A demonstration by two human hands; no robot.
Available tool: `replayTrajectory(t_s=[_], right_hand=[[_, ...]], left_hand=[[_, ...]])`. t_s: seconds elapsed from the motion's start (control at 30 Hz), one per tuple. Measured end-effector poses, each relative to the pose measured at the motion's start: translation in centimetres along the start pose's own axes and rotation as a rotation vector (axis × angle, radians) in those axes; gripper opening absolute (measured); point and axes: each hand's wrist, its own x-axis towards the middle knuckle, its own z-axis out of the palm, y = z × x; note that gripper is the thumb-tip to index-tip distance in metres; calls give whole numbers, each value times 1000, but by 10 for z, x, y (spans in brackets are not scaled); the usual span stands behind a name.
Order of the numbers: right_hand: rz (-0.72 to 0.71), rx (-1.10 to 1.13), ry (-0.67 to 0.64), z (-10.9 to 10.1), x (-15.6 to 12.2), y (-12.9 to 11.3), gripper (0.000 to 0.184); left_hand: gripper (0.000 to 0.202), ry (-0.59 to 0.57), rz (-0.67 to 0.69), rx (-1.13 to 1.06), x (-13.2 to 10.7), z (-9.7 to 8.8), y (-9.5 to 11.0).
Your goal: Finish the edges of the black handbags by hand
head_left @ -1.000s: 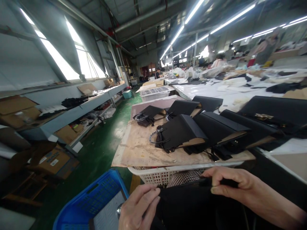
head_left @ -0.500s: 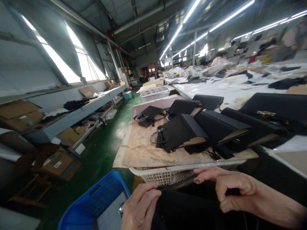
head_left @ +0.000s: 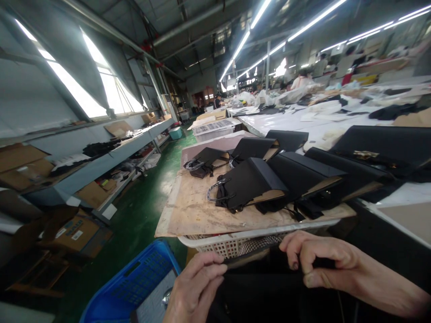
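- Big workroom (head_left: 198,27), with bright lights (head_left: 261,13) at the upper right of the frame and a green floor (head_left: 151,211) left of the middle.
- Tabletop (head_left: 185,215) in the middle of the frame, brown and marked. Black bags (head_left: 251,181) lie on it, close together.
- Blue basket (head_left: 148,255), at the bottom left of the frame.
- White basket (head_left: 232,246), just under the front of the tabletop. Some checked cloth (head_left: 257,244) shows there.
- Black piece (head_left: 259,296), at the bottom middle of the frame, in front of the white basket. It is so dark that I cannot tell its full shape. To hold it well, I think the top edge should be straight and flat, with a soft, even pull from both sides so it does not fold.
- Right hand (head_left: 298,264), at the lower right. Its arm comes in from the right edge, and its fingers curl by the black piece. I cannot tell if it grips.
- Left hand (head_left: 218,269), bottom middle, back facing up. Its fingers and thumb pinch the near-left end of the top edge.
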Motion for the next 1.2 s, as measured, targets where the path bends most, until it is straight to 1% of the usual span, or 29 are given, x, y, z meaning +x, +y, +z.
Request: replayTrajectory(t_s=[0.1,0.17,0.27,0.37,0.47,0.57,0.6,0.63,0.7,0.77,0.87,0.93,1.0,1.03,1.13,1.2], right_hand=[[98,-58,141,2,-5,5,23],[141,-85,195,3,-7,8,25],[156,-107,213,6,-8,11,25],[154,-106,194,7,-8,11,26],[168,-114,180,8,-10,10,27],[174,-123,198,9,-12,8,27],[172,-122,202,9,-13,7,27],[171,-121,203,10,-13,7,28],[178,-129,193,11,-13,5,29],[199,-144,193,13,-12,4,30],[214,-159,234,20,-8,0,31],[207,-175,252,26,-4,-1,31],[209,-195,245,31,0,1,31],[214,-201,241,32,2,2,31],[229,-209,248,34,5,7,32],[235,-225,249,33,5,9,32]], left_hand=[[20,21,45,-40,1,0,3],[20,52,76,-20,1,2,4],[24,94,131,128,2,3,4],[21,70,186,227,2,1,4],[19,41,164,161,2,-2,6],[19,31,170,90,1,-2,11],[19,23,151,78,1,-2,12],[18,30,105,65,0,0,13],[12,53,-35,32,-2,4,15],[9,103,-163,1,-5,9,17],[18,162,-292,12,-9,14,19],[25,167,-362,39,-10,16,21],[26,165,-398,72,-11,17,21],[25,172,-395,86,-11,18,21],[17,221,-332,104,-15,20,18],[17,233,-311,92,-17,22,16]])
